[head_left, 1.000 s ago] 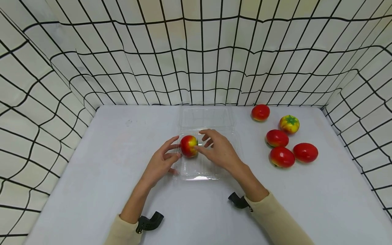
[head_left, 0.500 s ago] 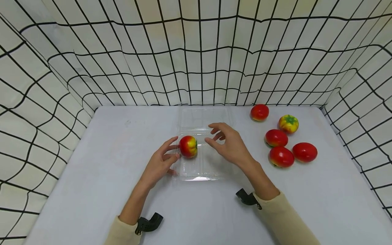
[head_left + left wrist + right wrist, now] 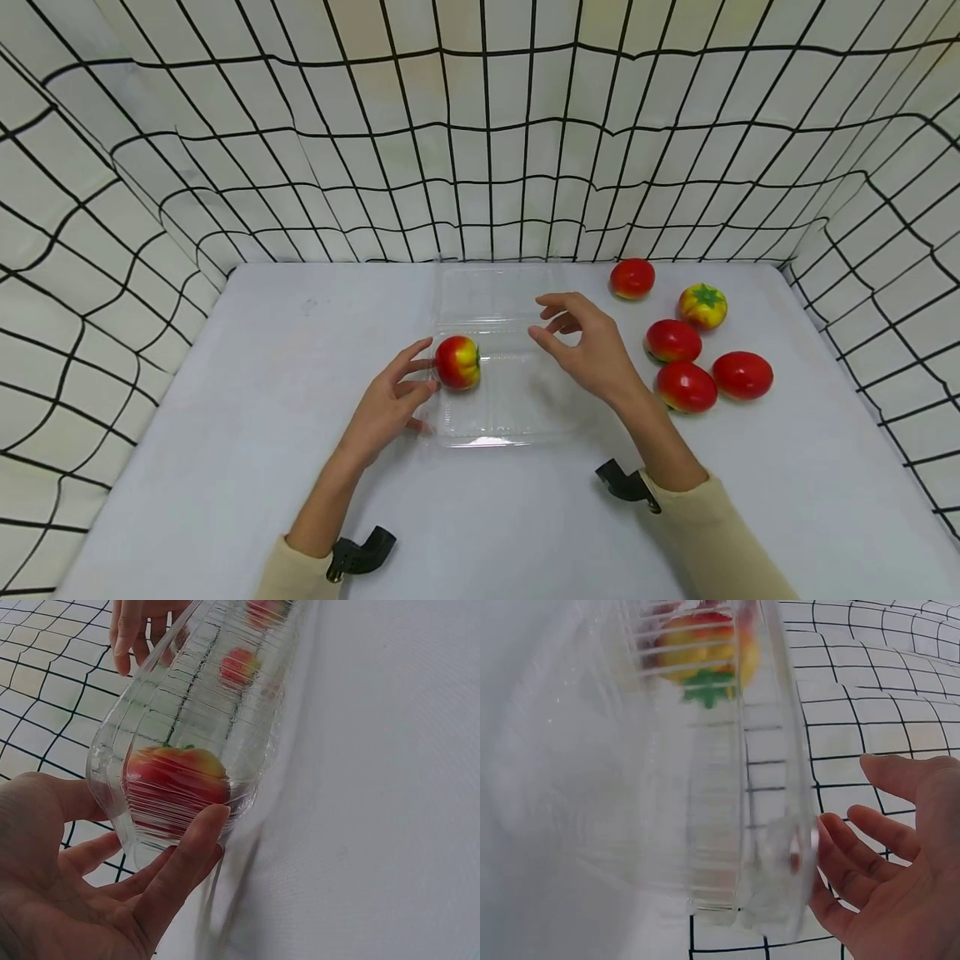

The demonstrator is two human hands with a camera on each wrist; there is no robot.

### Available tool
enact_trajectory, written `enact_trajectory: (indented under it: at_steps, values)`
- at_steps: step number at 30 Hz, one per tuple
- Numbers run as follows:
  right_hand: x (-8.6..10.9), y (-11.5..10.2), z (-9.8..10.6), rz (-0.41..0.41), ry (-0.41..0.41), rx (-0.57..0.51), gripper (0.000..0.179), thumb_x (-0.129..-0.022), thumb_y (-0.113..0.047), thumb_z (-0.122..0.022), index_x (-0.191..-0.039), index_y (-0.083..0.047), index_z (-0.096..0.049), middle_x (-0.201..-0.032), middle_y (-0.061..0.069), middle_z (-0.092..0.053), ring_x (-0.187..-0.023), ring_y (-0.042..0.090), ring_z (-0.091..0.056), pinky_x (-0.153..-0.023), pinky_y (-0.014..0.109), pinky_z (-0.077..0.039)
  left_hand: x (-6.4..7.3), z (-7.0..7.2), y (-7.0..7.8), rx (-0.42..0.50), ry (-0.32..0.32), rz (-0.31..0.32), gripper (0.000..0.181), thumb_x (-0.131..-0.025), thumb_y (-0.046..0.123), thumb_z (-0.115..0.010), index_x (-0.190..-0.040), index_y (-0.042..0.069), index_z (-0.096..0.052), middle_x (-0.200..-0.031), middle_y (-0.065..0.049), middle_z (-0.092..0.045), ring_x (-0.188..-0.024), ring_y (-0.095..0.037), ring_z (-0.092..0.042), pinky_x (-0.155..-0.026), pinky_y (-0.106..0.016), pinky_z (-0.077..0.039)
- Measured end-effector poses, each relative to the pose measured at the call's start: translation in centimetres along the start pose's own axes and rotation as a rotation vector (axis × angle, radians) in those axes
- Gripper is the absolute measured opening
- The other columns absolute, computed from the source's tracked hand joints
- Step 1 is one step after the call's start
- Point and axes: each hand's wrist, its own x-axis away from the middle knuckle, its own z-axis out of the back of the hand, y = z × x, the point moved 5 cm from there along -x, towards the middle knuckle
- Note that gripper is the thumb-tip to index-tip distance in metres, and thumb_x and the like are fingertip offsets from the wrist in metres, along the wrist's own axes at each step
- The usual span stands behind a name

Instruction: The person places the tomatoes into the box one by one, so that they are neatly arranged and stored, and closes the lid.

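A clear plastic clamshell box (image 3: 517,417) lies unfolded on the table, its lid (image 3: 491,293) laid back behind the base. In the left part of the base sits a red-and-yellow tomato (image 3: 457,363) with a green calyx turned right; it shows through the wall in the left wrist view (image 3: 176,784). My left hand (image 3: 386,404) rests its spread fingers against the box's left side, beside the tomato. Over the right part of the base hovers my right hand (image 3: 588,346), fingers relaxed and nothing in them. The box's right wall (image 3: 776,825) appears close to those fingers in the right wrist view.
Several more tomatoes lie on the white table (image 3: 300,350) to the right: a red one (image 3: 632,278) at the back, a yellow-green one (image 3: 702,306) with its calyx up, and others (image 3: 742,375) nearer. Black wire mesh (image 3: 491,158) fences the back and sides.
My right hand has drawn away from the tomato toward the right, leaving it in the box. My left hand stays at the box's left side.
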Motion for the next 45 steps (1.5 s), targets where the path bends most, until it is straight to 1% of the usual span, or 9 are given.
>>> enact_trajectory:
  at_steps: [5,22,26,28,31,33,35,39,45]
  values:
    - [0.3,0.7,0.4,0.004,0.012,-0.004,0.048,-0.095,-0.024,-0.077,-0.139,-0.014,-0.061,-0.125,0.010,-0.068,-0.107,0.026,-0.071,-0.102,0.049,-0.060,0.3,0.2,0.0,-0.001,0.002,0.005,0.066,-0.102,0.017,-0.064,-0.161,0.032,-0.037,-0.158,-0.016,-0.049,-0.132,-0.039,-0.062,-0.069,-0.033,-0.066]
    - [0.6,3.2,4.5,-0.043,0.065,0.047,0.050,-0.094,-0.021,-0.077,-0.141,-0.011,-0.060,-0.128,0.013,-0.067,-0.113,0.029,-0.067,-0.102,0.054,-0.059,0.2,0.3,0.0,-0.010,0.008,-0.002,0.067,-0.103,0.016,-0.064,-0.162,0.030,-0.035,-0.158,-0.017,-0.048,-0.132,-0.040,-0.062,-0.070,-0.032,-0.065]
    - [1.0,3.9,5.3,-0.080,0.070,0.056,0.049,-0.096,-0.026,-0.075,-0.141,-0.014,-0.060,-0.132,0.010,-0.066,-0.116,0.027,-0.066,-0.103,0.044,-0.059,0.1,0.2,-0.1,0.000,0.003,0.002,0.067,-0.103,0.016,-0.063,-0.162,0.030,-0.036,-0.158,-0.017,-0.049,-0.132,-0.040,-0.062,-0.070,-0.032,-0.066]
    - [1.1,4.3,5.7,-0.088,0.070,0.060,0.048,-0.097,-0.029,-0.074,-0.141,-0.015,-0.060,-0.134,0.010,-0.065,-0.116,0.027,-0.065,-0.101,0.030,-0.057,0.1,0.1,0.0,0.001,0.003,0.003,0.067,-0.103,0.016,-0.064,-0.162,0.030,-0.036,-0.158,-0.017,-0.049,-0.132,-0.040,-0.062,-0.069,-0.032,-0.065]
    - [1.3,4.8,6.1,-0.087,0.074,0.066,0.047,-0.098,-0.029,-0.073,-0.141,-0.014,-0.061,-0.133,0.010,-0.065,-0.116,0.027,-0.065,-0.097,0.021,-0.054,0.1,0.1,0.0,-0.003,0.004,0.006,0.067,-0.102,0.016,-0.064,-0.162,0.030,-0.036,-0.158,-0.017,-0.049,-0.132,-0.040,-0.062,-0.069,-0.032,-0.065]
    - [1.4,5.1,6.3,-0.096,0.075,0.073,0.046,-0.098,-0.028,-0.072,-0.140,-0.015,-0.061,-0.132,0.010,-0.065,-0.116,0.026,-0.065,-0.097,0.023,-0.055,0.1,0.1,0.0,-0.005,0.004,0.007,0.067,-0.102,0.016,-0.064,-0.162,0.030,-0.036,-0.158,-0.017,-0.049,-0.132,-0.040,-0.062,-0.070,-0.032,-0.065]
    - [1.5,5.5,6.6,-0.111,0.075,0.080,0.046,-0.099,-0.027,-0.072,-0.141,-0.015,-0.060,-0.131,0.010,-0.065,-0.116,0.026,-0.065,-0.099,0.036,-0.057,0.1,0.1,0.0,-0.008,0.005,0.008,0.067,-0.102,0.016,-0.064,-0.162,0.030,-0.036,-0.158,-0.016,-0.049,-0.132,-0.040,-0.062,-0.070,-0.032,-0.065]
    - [1.8,6.2,7.2,-0.148,0.060,0.084,0.047,-0.099,-0.028,-0.071,-0.143,-0.015,-0.058,-0.131,0.013,-0.064,-0.119,0.028,-0.063,-0.103,0.053,-0.056,0.0,0.0,0.1,-0.009,0.003,0.007,0.067,-0.102,0.015,-0.064,-0.162,0.029,-0.036,-0.158,-0.017,-0.049,-0.132,-0.040,-0.062,-0.070,-0.032,-0.066]
    - [2.3,7.1,8.3,-0.175,0.045,0.093,0.049,-0.100,-0.029,-0.069,-0.145,-0.013,-0.055,-0.133,0.015,-0.063,-0.123,0.033,-0.062,-0.105,0.055,-0.056,0.0,0.0,0.0,-0.014,0.004,0.008,0.067,-0.102,0.015,-0.064,-0.161,0.029,-0.036,-0.158,-0.017,-0.049,-0.132,-0.040,-0.062,-0.070,-0.034,-0.066]
